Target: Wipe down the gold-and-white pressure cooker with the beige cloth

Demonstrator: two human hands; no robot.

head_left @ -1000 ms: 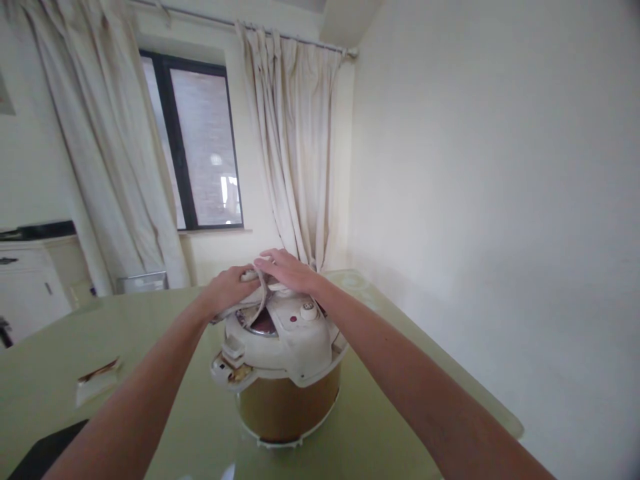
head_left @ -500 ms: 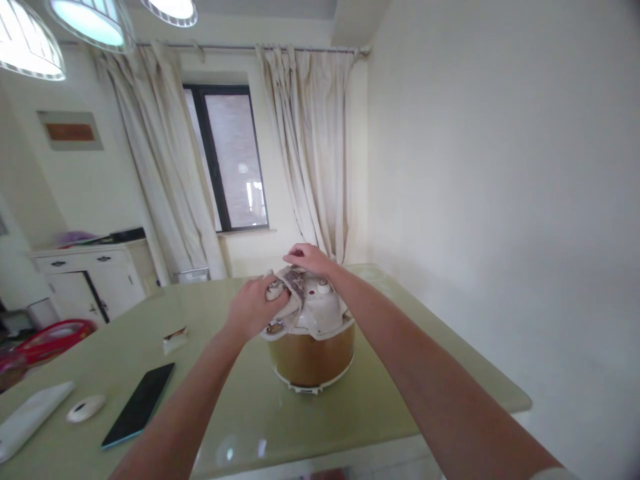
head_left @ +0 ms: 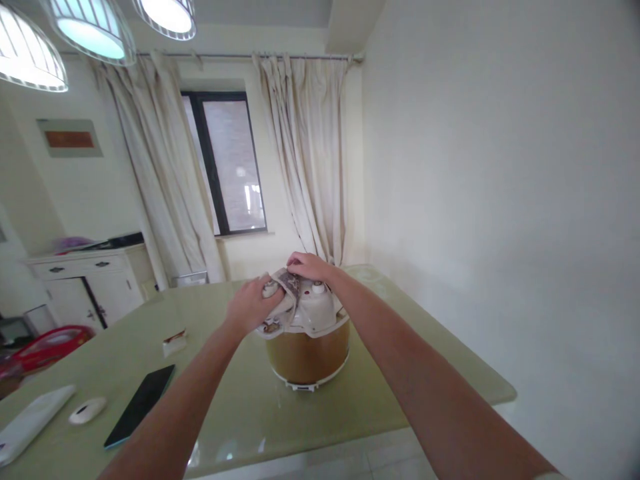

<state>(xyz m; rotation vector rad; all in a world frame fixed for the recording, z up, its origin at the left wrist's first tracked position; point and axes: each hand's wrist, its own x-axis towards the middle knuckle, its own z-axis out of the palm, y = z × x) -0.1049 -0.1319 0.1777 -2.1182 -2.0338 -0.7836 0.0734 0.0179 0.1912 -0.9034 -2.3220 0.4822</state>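
1. On top of the cooker lid (head_left: 316, 308), left hand (head_left: 250, 308) closed around a bunched cloth (head_left: 284, 293), pressing it to the lid's left side.
2. Right hand (head_left: 307, 265) at the lid's far edge, fingers curled down and pinching the cloth's upper end.
3. Cloth pale with dark patches, draped across the lid between both hands.
4. Pressure cooker (head_left: 307, 350): white lid with small knobs, tan body, standing upright near the middle of the counter (head_left: 240, 413), toward its far side.
5. Left of the cooker, well apart: a small packet (head_left: 174, 342), a dark phone (head_left: 140, 404), a white oval object (head_left: 87, 410), a white flat item (head_left: 30, 422) at the edge.
6. Beyond: curtains (head_left: 310, 153), window (head_left: 230, 163), white cabinet (head_left: 83, 287).
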